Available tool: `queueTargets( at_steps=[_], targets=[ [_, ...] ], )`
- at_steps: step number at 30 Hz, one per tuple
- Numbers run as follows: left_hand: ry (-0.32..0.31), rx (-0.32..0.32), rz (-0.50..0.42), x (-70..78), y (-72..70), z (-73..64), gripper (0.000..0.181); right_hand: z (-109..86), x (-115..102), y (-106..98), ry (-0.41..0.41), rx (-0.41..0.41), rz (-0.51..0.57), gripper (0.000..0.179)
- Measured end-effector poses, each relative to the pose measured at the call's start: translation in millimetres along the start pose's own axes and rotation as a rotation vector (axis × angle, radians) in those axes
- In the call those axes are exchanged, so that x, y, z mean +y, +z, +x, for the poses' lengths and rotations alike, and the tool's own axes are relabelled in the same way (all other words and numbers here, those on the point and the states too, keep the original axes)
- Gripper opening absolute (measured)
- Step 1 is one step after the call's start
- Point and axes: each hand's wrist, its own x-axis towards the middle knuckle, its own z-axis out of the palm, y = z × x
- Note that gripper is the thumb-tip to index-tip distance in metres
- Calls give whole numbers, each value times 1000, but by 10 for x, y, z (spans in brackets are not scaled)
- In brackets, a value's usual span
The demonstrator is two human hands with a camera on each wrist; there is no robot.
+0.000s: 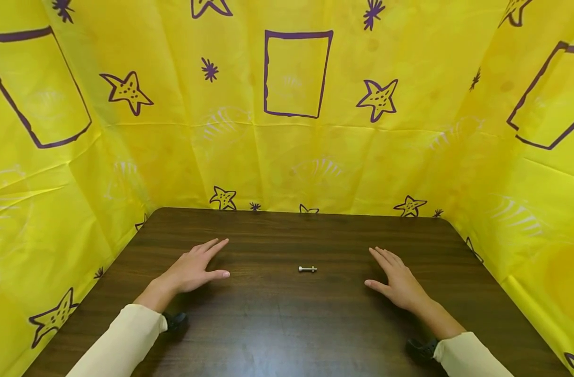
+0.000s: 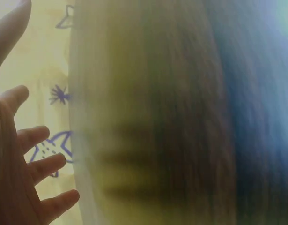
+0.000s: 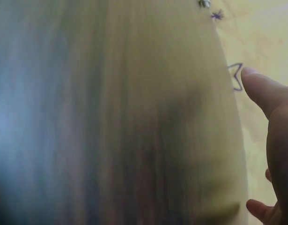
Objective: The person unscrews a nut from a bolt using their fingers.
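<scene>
A small silver bolt [image 1: 308,269] with a nut on its threaded end lies on its side on the dark wood-grain table [image 1: 287,324]. Its head points left and the nut sits toward the right. To the left of the bolt is my left hand [image 1: 192,269], fingers extended and thumb spread apart, holding nothing. My right hand [image 1: 395,280] is on the other side, fingers straight, also without anything in it. Spread fingers [image 2: 40,168] appear at the edge of the left wrist view, and the right thumb [image 3: 263,91] shows in the right wrist view.
Yellow cloth [image 1: 287,157] with purple starfish drawings hangs around the table's back and both sides. Dark bands [image 1: 176,321] circle the wrists below pale sleeves [image 1: 122,340]. Light reflects off the front of the tabletop.
</scene>
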Motion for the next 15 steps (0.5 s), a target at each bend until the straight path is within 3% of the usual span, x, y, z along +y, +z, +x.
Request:
queueTargets(
  at_steps=[8, 15],
  targets=[
    [20, 7, -43, 97, 49, 66, 81, 71, -146, 99, -16, 14, 129, 83],
    [28, 21, -96, 192, 107, 133, 79, 163, -290, 153, 23, 10, 211, 83]
  ],
)
